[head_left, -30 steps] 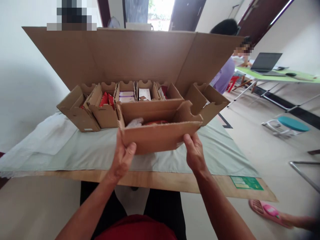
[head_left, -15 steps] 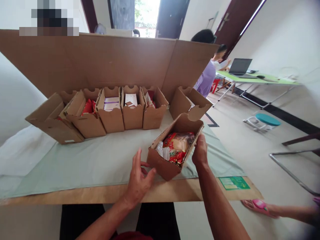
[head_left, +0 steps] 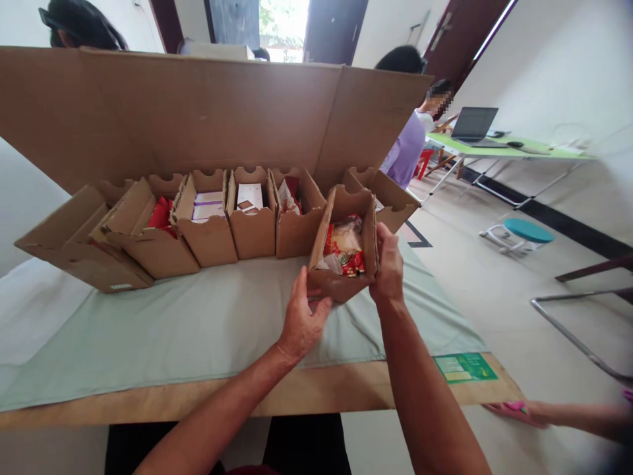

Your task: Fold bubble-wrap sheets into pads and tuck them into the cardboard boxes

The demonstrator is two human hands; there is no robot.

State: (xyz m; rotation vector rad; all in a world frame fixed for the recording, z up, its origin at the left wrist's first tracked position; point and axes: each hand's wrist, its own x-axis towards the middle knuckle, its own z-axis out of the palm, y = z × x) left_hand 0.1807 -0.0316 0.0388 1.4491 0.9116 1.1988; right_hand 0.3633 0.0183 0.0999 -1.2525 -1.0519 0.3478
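A brown cardboard box, open at the top, is held between my two hands beside the row's right end. Inside it lies a red and gold food packet with clear wrapping. My right hand grips the box's right side. My left hand has its fingers along the lower left side and its thumb by the front face. Left of the held box stands a cardboard box with a red and white packet. Behind its right side is another box, partly hidden.
Several more cardboard boxes stand in a row on the pale green cloth. A tall cardboard panel rises behind them. People sit beyond it, near a green table with a laptop. A person's foot shows at lower right.
The held box has moved away from the table's front edge, leftward toward the row, and turned straighter. My left hand, apart from it before, now touches its lower left side.
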